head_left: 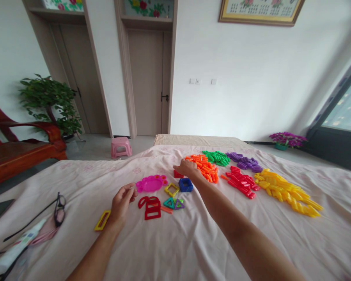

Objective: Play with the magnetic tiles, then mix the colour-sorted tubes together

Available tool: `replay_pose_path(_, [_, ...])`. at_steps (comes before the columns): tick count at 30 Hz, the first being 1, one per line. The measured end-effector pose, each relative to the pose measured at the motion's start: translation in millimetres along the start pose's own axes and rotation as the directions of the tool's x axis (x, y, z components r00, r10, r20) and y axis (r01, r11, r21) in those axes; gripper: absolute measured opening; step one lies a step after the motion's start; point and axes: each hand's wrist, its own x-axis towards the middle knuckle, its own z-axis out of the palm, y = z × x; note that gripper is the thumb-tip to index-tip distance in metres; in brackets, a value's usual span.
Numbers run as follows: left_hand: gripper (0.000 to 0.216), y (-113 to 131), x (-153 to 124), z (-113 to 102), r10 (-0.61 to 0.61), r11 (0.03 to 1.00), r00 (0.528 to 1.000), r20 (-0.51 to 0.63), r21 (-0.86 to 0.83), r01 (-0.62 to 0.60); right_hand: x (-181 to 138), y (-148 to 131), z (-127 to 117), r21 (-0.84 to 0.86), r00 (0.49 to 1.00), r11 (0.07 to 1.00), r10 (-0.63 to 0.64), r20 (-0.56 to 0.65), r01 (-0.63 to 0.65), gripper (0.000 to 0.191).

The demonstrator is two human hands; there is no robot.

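My right hand reaches far forward over the pink sheet, fingers closed on a small red piece beside the orange stick pile. Just in front of it lies a blue square frame. My left hand hovers lower left, fingers loosely curled and apart, holding nothing, close to the pink tray and a red arch piece. A yellow square frame, teal and purple triangles and a yellow rectangle frame lie around.
Piles of green, purple, red and yellow sticks lie to the right. Glasses and a tube rest at the left. Beyond stand a pink stool, wooden chair and plant.
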Motion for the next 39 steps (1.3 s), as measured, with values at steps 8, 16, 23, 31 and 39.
replay_pose_path(8, [0.060, -3.0, 0.1, 0.7, 0.029, 1.000, 0.999, -0.022, -0.009, -0.030, -72.9, 45.0, -2.9, 0.142, 0.930, 0.923, -0.337, -0.146, 0.357, 0.028])
replay_pose_path(16, [0.056, 0.5, -3.2, 3.6, 0.084, 0.996, 0.993, -0.084, -0.002, -0.085, -102.5, 58.8, 28.5, 0.014, 0.902, 0.913, -0.399, -0.168, 0.407, 0.030])
replay_pose_path(23, [0.051, -1.3, -2.2, 5.6, 0.113, 0.994, 0.991, -0.076, 0.005, -0.113, -89.9, 61.9, 41.2, 0.000, 0.913, 0.921, -0.387, -0.126, 0.390, 0.020])
replay_pose_path(31, [0.049, -9.4, 2.3, 4.9, 0.145, 0.988, 0.988, -0.048, 0.058, -0.142, -89.1, 60.4, 52.3, 0.050, 0.865, 0.879, -0.456, -0.208, 0.475, 0.030])
replay_pose_path(39, [0.049, -8.7, 3.0, 4.7, 0.150, 0.986, 0.987, -0.061, 0.086, -0.145, -87.7, 65.1, 62.2, 0.153, 0.881, 0.885, -0.390, -0.267, 0.439, 0.039])
